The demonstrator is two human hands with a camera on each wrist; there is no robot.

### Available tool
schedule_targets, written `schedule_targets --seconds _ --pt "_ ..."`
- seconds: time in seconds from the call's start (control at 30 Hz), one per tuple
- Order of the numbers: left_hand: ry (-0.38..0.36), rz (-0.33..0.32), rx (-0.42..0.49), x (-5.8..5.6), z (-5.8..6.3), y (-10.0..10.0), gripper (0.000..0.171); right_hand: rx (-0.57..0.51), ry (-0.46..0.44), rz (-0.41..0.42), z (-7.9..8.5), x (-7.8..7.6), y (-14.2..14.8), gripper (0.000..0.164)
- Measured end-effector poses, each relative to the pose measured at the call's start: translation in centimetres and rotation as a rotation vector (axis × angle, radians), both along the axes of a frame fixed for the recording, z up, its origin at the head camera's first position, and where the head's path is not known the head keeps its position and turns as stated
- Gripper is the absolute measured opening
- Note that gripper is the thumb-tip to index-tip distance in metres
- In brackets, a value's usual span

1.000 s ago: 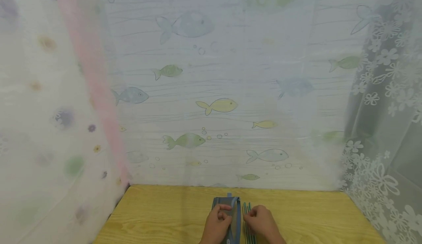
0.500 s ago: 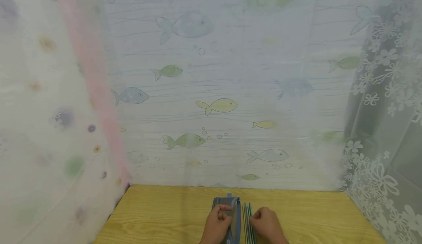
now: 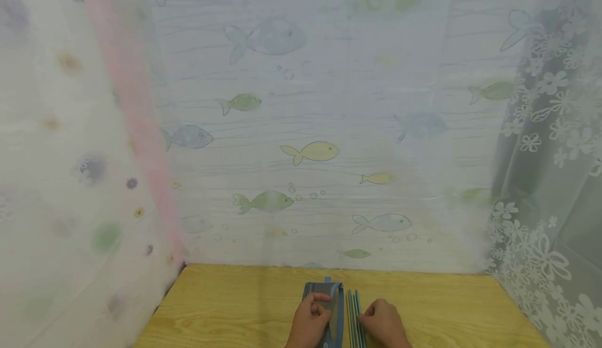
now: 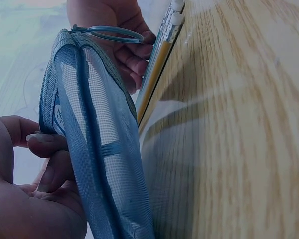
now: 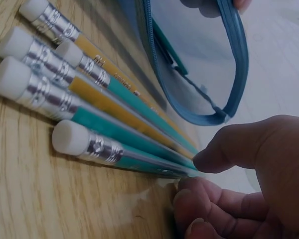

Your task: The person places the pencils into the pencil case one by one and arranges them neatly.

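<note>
A blue-grey pencil case (image 3: 339, 311) with mesh sides lies on the table, its zipped mouth gaping open in the right wrist view. My left hand (image 3: 308, 319) holds the case by its edge, thumb and fingers curled at it (image 4: 55, 169). Just right of the case, several green and yellow pencils (image 3: 352, 311) lie side by side, white erasers at one end. My right hand (image 3: 383, 322) is at the outer side of that row. Its thumb and forefinger pinch the outermost green pencil (image 5: 139, 162) far from its eraser. A green stick-like thing (image 5: 172, 47) shows inside the case.
The wood-grain table (image 3: 226, 301) ends at a back wall covering (image 3: 320, 102) printed with fish. A flowered sheet (image 3: 94, 207) hangs on the left, and a lacy curtain (image 3: 541, 233) on the right.
My right hand has shifted right and slightly nearer to me, from over the pencils to their outer side. The left hand and the pencil case have stayed put.
</note>
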State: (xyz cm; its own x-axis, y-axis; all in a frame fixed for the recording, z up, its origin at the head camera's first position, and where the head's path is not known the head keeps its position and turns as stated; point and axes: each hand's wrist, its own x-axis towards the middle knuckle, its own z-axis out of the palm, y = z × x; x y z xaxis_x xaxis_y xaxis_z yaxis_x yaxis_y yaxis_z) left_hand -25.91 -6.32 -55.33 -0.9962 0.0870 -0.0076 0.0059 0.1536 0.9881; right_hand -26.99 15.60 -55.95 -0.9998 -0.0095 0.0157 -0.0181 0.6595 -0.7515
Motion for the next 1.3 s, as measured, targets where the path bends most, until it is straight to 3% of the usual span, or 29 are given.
schedule_targets --seconds 0.23,0.67,1.1,1.3 --pt "0.026 -0.007 0.012 0.1 0.0 -0.2 0.032 0.036 0.020 -0.036 -0.1 0.0 -0.1 0.028" --pt "0.001 -0.005 -0.005 -0.1 0.0 -0.2 0.030 0.130 0.013 -0.114 0.3 0.6 -0.9 0.029" --pt "0.002 0.002 -0.003 -0.1 0.1 -0.3 0.030 0.240 -0.062 -0.147 0.7 0.9 -1.7 0.025" --pt "0.003 0.000 -0.011 -0.2 0.2 -0.3 0.030 0.229 -0.077 -0.143 0.6 0.8 -1.4 0.027"
